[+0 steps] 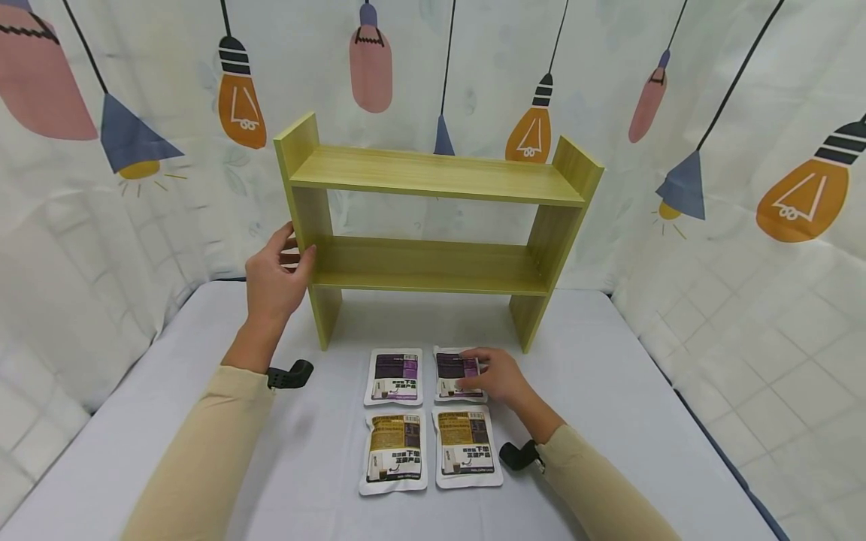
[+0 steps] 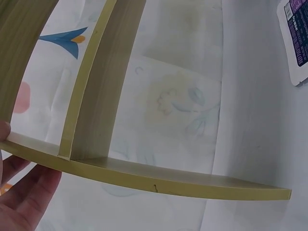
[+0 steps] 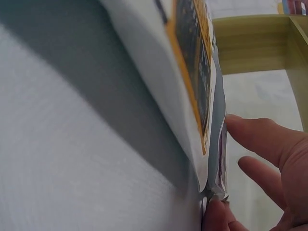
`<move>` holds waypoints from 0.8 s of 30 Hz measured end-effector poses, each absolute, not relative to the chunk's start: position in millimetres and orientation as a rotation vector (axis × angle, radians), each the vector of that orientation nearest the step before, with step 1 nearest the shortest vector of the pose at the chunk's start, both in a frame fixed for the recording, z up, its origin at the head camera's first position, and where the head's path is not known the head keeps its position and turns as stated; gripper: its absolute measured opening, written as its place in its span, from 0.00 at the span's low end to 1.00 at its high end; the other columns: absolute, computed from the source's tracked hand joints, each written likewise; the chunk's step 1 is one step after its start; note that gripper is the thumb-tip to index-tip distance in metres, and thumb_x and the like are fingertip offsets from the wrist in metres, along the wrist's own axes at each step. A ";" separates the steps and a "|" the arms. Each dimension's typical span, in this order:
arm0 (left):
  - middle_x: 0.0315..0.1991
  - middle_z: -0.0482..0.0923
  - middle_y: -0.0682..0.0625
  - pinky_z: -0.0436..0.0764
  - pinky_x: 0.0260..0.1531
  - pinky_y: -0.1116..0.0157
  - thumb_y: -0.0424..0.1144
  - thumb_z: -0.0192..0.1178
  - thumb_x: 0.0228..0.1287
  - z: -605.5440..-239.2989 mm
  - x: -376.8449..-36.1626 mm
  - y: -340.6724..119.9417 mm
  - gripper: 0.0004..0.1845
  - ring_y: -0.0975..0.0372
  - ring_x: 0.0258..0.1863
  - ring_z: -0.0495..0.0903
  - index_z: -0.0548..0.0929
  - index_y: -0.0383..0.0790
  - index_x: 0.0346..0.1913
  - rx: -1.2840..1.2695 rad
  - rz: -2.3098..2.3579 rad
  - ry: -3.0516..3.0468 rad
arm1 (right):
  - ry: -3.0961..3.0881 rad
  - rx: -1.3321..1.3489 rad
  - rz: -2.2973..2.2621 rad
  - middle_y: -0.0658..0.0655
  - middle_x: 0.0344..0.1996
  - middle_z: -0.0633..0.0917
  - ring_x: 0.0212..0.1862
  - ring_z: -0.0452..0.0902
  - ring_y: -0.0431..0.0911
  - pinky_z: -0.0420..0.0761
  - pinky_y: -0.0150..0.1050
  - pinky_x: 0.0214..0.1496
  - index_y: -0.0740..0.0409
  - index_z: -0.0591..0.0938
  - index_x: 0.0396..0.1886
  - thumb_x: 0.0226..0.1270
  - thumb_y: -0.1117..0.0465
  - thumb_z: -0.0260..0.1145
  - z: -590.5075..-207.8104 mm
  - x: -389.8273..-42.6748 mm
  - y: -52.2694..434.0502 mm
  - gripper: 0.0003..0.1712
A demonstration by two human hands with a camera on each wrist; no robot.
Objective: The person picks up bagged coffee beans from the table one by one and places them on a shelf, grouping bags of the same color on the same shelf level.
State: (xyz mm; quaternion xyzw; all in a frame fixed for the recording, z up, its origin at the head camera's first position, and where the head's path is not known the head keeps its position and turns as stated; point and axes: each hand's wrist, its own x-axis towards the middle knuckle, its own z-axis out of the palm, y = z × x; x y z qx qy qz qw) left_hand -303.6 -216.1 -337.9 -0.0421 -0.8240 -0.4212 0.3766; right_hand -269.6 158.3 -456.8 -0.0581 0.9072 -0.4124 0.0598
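A two-tier light wooden shelf (image 1: 433,267) stands on the table toward the back. My left hand (image 1: 276,279) grips its left side panel, thumb at the front edge and fingers around the outer side; the left wrist view shows fingers (image 2: 36,197) beside the panel (image 2: 192,185). In front of the shelf, my right hand (image 1: 504,376) pinches a flat white pouch with a purple label (image 1: 449,366), the upper right one of the group. From the right wrist, the thumb lies on the pouch's face and fingertips (image 3: 216,214) are at its edge.
Left of that pouch lies another purple-labelled pouch (image 1: 395,376). Nearer me are two pouches with gold-brown labels, a left one (image 1: 395,451) and a right one (image 1: 467,447). A white cloth covers the table (image 1: 325,466); a lamp-patterned curtain (image 1: 298,68) hangs behind.
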 end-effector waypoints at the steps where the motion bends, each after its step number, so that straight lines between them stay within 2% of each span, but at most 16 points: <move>1: 0.56 0.86 0.39 0.88 0.46 0.45 0.43 0.61 0.72 -337.7 -303.8 -216.0 0.26 0.45 0.44 0.90 0.76 0.51 0.71 -0.110 -1.079 -2.105 | 2.756 -0.178 -1.235 0.60 0.60 0.84 0.53 0.82 0.54 0.85 0.51 0.53 0.49 0.88 0.57 0.47 0.55 0.86 -456.8 -269.7 157.8 0.34; 7: 0.56 0.86 0.38 0.87 0.46 0.43 0.42 0.60 0.73 -338.5 -304.7 -215.8 0.26 0.45 0.44 0.90 0.76 0.50 0.72 -0.113 -1.077 -2.101 | 2.764 -0.169 -1.224 0.61 0.60 0.84 0.59 0.79 0.57 0.82 0.57 0.60 0.48 0.88 0.56 0.46 0.56 0.86 -457.0 -269.8 156.0 0.33; 14: 0.56 0.86 0.38 0.88 0.45 0.44 0.42 0.59 0.73 -338.8 -304.6 -216.0 0.26 0.45 0.44 0.90 0.75 0.49 0.72 -0.108 -1.061 -2.109 | 2.776 -0.174 -1.197 0.61 0.60 0.83 0.60 0.78 0.58 0.81 0.58 0.61 0.48 0.88 0.57 0.47 0.56 0.85 -458.0 -271.1 155.5 0.33; 24: 0.56 0.86 0.37 0.87 0.45 0.43 0.40 0.60 0.73 -337.9 -303.7 -215.8 0.26 0.43 0.43 0.90 0.76 0.49 0.72 -0.125 -1.065 -2.095 | 2.807 -0.190 -1.114 0.61 0.55 0.84 0.54 0.78 0.54 0.82 0.54 0.57 0.46 0.88 0.56 0.46 0.55 0.86 -457.0 -272.2 153.4 0.32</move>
